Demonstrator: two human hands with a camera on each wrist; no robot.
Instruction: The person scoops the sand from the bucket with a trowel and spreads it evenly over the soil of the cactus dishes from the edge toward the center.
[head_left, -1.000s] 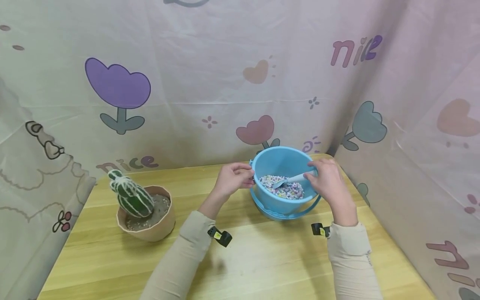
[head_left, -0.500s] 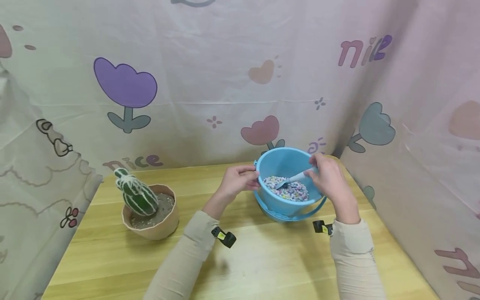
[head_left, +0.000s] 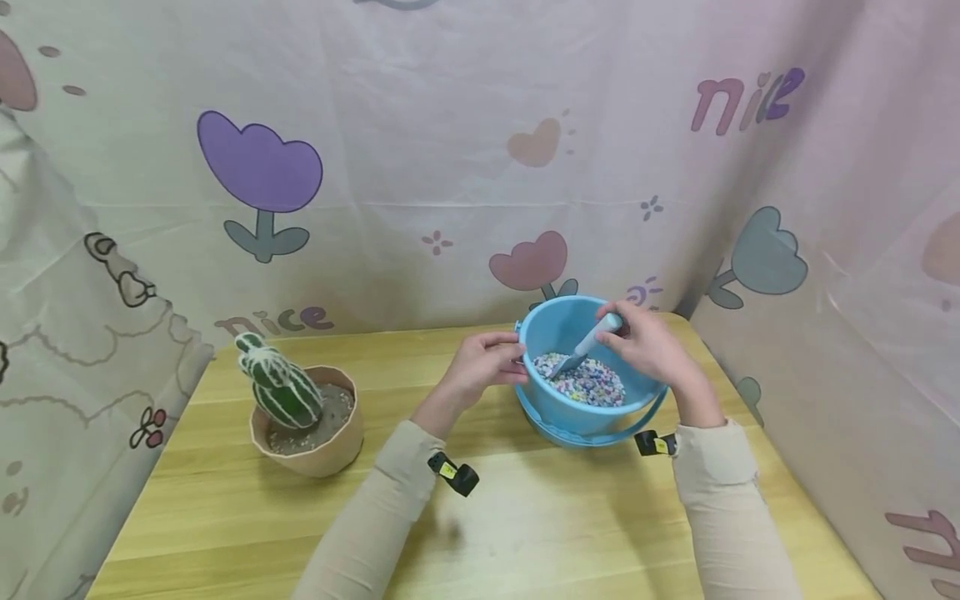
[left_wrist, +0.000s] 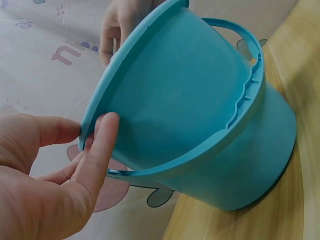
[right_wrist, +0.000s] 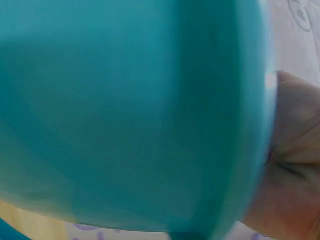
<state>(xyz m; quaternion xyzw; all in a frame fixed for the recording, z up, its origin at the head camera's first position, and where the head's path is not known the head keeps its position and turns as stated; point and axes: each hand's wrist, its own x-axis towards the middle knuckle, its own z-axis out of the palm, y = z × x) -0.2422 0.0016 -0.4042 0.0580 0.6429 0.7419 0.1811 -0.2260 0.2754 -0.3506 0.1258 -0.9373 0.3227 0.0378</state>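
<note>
A light blue bucket [head_left: 558, 410] stands at the back right of the table with small pastel beads [head_left: 596, 387] inside. At its left rim, my left hand [head_left: 480, 371] pinches the edge. The left wrist view has thumb and fingers on either side of the bucket rim [left_wrist: 102, 100]. My right hand [head_left: 651, 348] reaches over the right side and holds a small toy shovel [head_left: 596, 335] by its pale handle. The shovel slants down, its blade tip in the beads. In the right wrist view the bucket wall [right_wrist: 125, 115] hides the shovel, and only part of my right hand [right_wrist: 295, 165] shows.
A knitted green cactus [head_left: 285, 398] leans in a peach pot [head_left: 318, 457] at the left of the wooden table [head_left: 525, 533]. The bucket's handle [head_left: 592, 439] hangs round its front. Printed cloth [head_left: 420, 125] encloses the back and both sides.
My right hand has moved left over the bucket and tipped the shovel steeper, its handle end now raised. My left hand keeps its grip on the rim. The head view has turned slightly.
</note>
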